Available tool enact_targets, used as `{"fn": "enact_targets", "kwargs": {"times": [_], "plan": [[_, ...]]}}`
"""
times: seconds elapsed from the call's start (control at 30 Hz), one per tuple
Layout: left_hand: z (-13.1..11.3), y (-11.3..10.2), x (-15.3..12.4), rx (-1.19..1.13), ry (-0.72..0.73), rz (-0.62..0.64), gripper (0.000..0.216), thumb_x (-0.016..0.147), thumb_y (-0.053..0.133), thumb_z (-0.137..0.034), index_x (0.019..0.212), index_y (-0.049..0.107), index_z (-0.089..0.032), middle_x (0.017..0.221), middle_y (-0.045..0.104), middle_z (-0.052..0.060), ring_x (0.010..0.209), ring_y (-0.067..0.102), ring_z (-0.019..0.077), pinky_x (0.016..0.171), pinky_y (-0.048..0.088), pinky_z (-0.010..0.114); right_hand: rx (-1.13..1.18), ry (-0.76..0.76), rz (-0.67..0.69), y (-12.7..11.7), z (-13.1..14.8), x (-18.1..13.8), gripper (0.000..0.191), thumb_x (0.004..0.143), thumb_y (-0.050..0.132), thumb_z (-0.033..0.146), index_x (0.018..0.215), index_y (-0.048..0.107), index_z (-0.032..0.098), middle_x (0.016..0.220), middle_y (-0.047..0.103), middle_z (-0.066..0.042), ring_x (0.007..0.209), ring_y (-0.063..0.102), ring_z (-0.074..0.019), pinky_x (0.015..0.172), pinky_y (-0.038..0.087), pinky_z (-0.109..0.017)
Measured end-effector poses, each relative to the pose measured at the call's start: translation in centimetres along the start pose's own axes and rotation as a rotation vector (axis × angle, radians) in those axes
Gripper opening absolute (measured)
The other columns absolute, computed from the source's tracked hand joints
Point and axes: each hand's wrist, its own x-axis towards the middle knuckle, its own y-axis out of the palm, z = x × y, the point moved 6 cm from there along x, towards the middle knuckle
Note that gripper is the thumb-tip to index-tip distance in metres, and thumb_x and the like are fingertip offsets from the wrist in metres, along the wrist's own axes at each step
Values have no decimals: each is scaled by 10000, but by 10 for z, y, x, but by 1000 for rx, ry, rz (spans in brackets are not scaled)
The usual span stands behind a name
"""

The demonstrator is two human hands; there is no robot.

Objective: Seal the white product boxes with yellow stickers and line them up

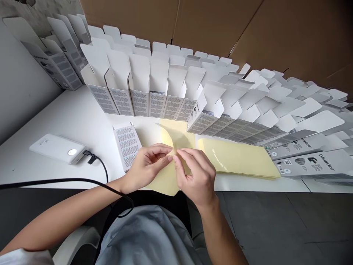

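A pale yellow sheet (166, 180) hangs over the table's front edge, its surface bent upward in the middle. My left hand (150, 163) pinches it between thumb and fingers. Right beside it, my right hand (196, 171) pinches the same raised part, and the fingertips of both hands nearly meet. Whether they hold one layer or two I cannot tell. To the left of my left hand lies a white printed carton (127, 143), partly on its side. A stack of yellow sheets (239, 156) with a glossy top lies to the right of my right hand.
Rows of white cartons with raised flaps (140, 88) stand along the back and right of the white table (68, 114). A white power bank (57, 148) with a black cable (68, 180) lies at left; the cable crosses my left forearm. Brown cardboard (204, 25) rises behind.
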Motion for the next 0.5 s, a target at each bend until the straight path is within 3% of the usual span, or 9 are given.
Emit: {"fn": "enact_targets", "kwargs": {"times": [0.17,0.3,0.5], "plan": [[-14,3,-4,288,258,33,201,897,579,-235,952,707,-89,978,652,54,923,623,-22,847,483,4,-27,-60,148,-10,3,11,82,849,638,38,885,694,86,835,694,-96,773,647,-185,725,529,-303],[-23,9,-9,470,405,56,201,914,529,-169,1002,701,-113,1041,651,45,970,619,-29,880,478,9,-70,-118,263,-15,4,17,139,855,597,13,790,693,92,775,669,-78,733,627,-171,696,499,-296],[-29,15,-11,579,487,64,219,918,499,-130,1034,685,-130,1038,642,30,968,605,-28,884,475,30,-169,-141,298,-18,6,21,191,853,583,40,687,656,100,700,620,-49,658,567,-148,617,435,-297]]}}
